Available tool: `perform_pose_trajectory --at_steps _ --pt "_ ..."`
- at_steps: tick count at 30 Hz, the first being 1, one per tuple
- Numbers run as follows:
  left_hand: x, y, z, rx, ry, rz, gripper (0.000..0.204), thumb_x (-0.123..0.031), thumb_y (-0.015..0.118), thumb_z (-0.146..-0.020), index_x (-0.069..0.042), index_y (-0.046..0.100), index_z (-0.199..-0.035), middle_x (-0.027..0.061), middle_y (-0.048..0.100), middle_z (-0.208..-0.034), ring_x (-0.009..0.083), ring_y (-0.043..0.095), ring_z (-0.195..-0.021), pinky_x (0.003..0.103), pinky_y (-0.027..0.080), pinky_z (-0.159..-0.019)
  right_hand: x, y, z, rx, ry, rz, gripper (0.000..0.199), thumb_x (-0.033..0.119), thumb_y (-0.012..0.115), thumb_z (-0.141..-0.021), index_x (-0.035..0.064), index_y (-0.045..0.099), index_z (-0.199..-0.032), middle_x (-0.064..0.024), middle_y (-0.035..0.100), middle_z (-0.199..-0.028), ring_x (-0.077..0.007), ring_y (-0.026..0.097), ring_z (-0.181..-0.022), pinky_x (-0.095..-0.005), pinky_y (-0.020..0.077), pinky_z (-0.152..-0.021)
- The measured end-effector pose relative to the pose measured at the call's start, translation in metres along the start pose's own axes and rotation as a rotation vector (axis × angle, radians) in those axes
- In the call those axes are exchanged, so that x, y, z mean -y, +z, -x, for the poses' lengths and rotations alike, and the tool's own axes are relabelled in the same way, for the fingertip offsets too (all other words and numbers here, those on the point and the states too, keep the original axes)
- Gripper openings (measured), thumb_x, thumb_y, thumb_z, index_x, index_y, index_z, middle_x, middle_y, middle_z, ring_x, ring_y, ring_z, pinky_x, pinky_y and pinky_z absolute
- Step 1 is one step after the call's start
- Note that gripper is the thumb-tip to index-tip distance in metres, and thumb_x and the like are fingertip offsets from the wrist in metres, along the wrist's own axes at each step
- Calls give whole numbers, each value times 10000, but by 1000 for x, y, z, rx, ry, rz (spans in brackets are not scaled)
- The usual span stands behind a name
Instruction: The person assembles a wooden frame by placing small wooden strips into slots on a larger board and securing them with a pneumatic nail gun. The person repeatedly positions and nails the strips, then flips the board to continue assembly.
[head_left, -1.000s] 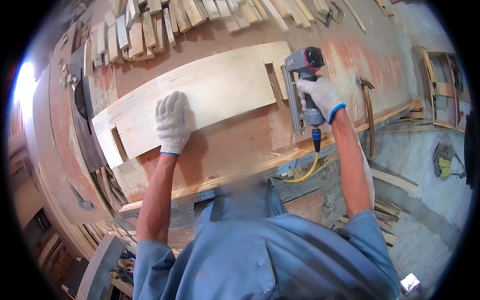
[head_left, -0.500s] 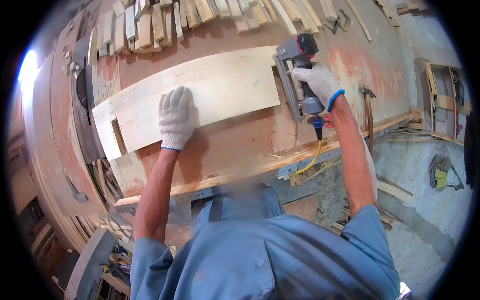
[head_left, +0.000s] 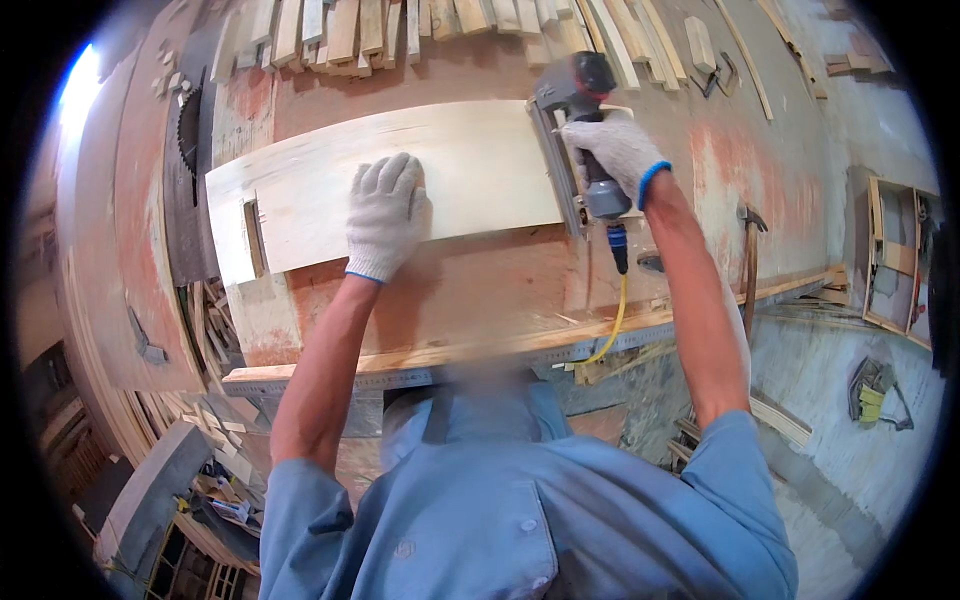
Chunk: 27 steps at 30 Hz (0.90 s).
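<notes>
My left hand (head_left: 386, 212), in a white knit glove, lies flat with fingers stretched out on a long pale wooden board (head_left: 470, 165). A slot (head_left: 253, 238) is cut near the board's left end. My gloved right hand (head_left: 618, 155) is wrapped round the handle of a grey and black nail gun (head_left: 578, 88). The gun's long magazine (head_left: 553, 165) lies across the right part of the board and hides some of it. A yellow air hose (head_left: 620, 310) hangs from the handle's base. Whether the gun's nose touches wood is hard to tell.
Many wood offcuts (head_left: 345, 30) line the bench's far side. A circular saw blade (head_left: 187, 130) stands up at the left. A hammer (head_left: 751, 250) lies right of my right forearm. Along the near edge runs a wooden strip with a metal ruler (head_left: 480, 358).
The nail gun has moved left, from beside the board's right end to across it. My left hand still rests on the board. The whole view has shifted slightly.
</notes>
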<state>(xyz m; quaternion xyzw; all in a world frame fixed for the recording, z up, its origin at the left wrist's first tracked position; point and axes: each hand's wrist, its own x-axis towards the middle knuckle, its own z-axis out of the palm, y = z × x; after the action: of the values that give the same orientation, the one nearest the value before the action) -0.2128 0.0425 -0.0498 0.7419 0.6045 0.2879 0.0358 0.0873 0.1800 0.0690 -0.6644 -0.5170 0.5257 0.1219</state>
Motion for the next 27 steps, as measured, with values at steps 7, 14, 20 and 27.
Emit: perform_pose_trajectory --at_steps 7,14,20,27 --pt "10 5 9 -36 -16 36 400 -201 649 -921 -34 644 -1284 162 603 -1364 376 546 -1288 551 380 -1155 45 21 12 43 47 63 264 259 726 -956 42 674 -815 -29 620 -679 -143 595 -535 -322 499 -490" --pt "9 -1 11 88 -92 124 408 -240 674 -891 -50 631 -1250 166 605 -1298 373 539 -1284 528 386 -1157 56 79 6 107 -7 209 256 279 744 -939 64 665 -824 -16 608 -671 -138 587 -542 -319 490 -498" --pt "16 8 18 -107 -88 280 407 -230 680 -879 -49 642 -1241 181 632 -1279 385 560 -1273 492 402 -1162 34 84 -4 72 32 120 231 288 745 -932 109 621 -855 5 577 -665 -133 579 -537 -310 488 -496" --pt "139 -105 70 27 -408 -462 331 -283 611 -1015 -32 648 -1228 170 639 -1154 356 593 -1177 552 434 -1059 48 101 10 10 42 91 206 240 737 -939 71 625 -900 -26 599 -668 -158 596 -509 -346 527 -475"
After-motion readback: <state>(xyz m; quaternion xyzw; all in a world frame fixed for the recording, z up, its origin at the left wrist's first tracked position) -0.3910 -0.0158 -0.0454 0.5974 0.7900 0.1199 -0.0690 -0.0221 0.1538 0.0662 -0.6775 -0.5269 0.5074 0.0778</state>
